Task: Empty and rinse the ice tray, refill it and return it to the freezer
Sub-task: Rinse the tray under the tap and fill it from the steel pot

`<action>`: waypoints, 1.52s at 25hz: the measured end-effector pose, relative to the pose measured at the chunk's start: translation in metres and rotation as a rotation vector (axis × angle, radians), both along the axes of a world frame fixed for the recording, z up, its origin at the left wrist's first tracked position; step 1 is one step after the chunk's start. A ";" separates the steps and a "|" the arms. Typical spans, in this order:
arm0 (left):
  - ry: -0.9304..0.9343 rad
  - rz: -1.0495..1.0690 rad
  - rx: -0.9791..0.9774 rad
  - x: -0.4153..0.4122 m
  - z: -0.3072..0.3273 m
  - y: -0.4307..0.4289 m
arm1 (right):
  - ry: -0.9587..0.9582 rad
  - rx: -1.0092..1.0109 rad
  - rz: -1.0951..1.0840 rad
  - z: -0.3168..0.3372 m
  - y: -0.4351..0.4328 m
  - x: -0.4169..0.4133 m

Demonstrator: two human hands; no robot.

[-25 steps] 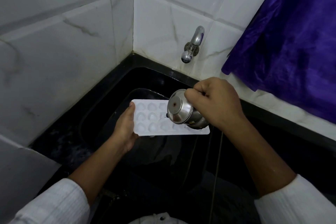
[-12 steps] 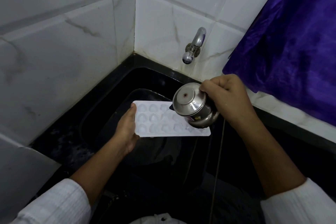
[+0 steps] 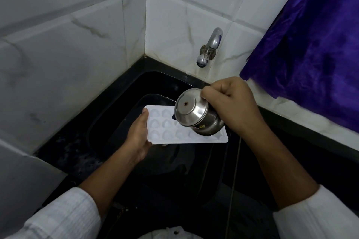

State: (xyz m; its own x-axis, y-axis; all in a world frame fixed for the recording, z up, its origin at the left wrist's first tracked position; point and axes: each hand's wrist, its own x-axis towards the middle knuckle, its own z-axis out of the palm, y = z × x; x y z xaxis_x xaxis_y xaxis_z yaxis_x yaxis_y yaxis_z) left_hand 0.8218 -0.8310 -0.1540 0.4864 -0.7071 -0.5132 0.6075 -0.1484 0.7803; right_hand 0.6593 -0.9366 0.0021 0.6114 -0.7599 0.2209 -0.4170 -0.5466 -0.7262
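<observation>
A white ice tray (image 3: 165, 134) with rounded cells is held level over a black sink (image 3: 155, 81). My left hand (image 3: 138, 136) grips its left end, thumb on the rim. My right hand (image 3: 231, 105) grips a small steel pot (image 3: 194, 115) tipped on its side above the tray's right half, its base facing me. The pot hides several cells and its mouth is out of sight. I cannot tell whether water is leaving it.
A chrome tap (image 3: 208, 50) juts from the white tiled wall above the sink's back edge. A purple cloth (image 3: 310, 44) hangs at the right over the counter. A dark tub (image 3: 108, 126) sits inside the sink under the tray. White object at the bottom edge (image 3: 171, 234).
The pot and my right hand have shifted slightly right and up, then back toward the tray's middle, staying tilted. The tray and my left hand have hardly moved.
</observation>
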 end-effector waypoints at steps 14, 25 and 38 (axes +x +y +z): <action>0.098 0.020 -0.075 -0.004 0.001 -0.006 | 0.188 -0.318 0.023 -0.001 0.018 0.017; 0.019 -0.014 -0.016 0.003 -0.004 0.000 | 0.033 -0.071 -0.027 -0.003 0.003 0.010; 0.042 -0.012 0.017 0.010 -0.008 0.000 | -0.515 0.533 -0.564 -0.035 -0.013 -0.064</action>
State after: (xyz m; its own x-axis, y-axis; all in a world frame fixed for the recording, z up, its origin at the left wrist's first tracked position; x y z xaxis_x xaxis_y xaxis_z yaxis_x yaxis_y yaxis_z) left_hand 0.8318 -0.8314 -0.1624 0.4560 -0.7037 -0.5449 0.6377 -0.1689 0.7516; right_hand 0.5950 -0.9493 -0.0326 0.0448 -0.9938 -0.1013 -0.0759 0.0978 -0.9923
